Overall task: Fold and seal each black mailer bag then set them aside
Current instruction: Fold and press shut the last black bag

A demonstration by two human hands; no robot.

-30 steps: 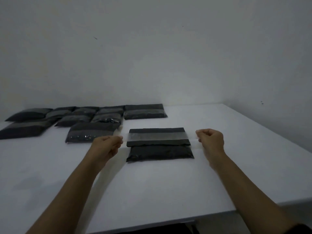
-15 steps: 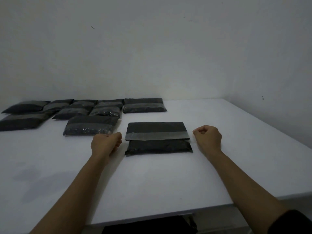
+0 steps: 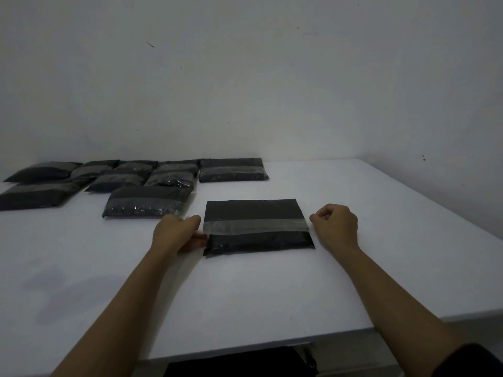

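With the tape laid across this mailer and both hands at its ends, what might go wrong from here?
1. The tape strip looks wrinkled near its left end, so pressing it down may trap creases and weaken the seal on the mailer bag.
2. The left hand touches the bag's left edge; the right hand sits beside the tape's end. Uneven pulling may skew the tape.
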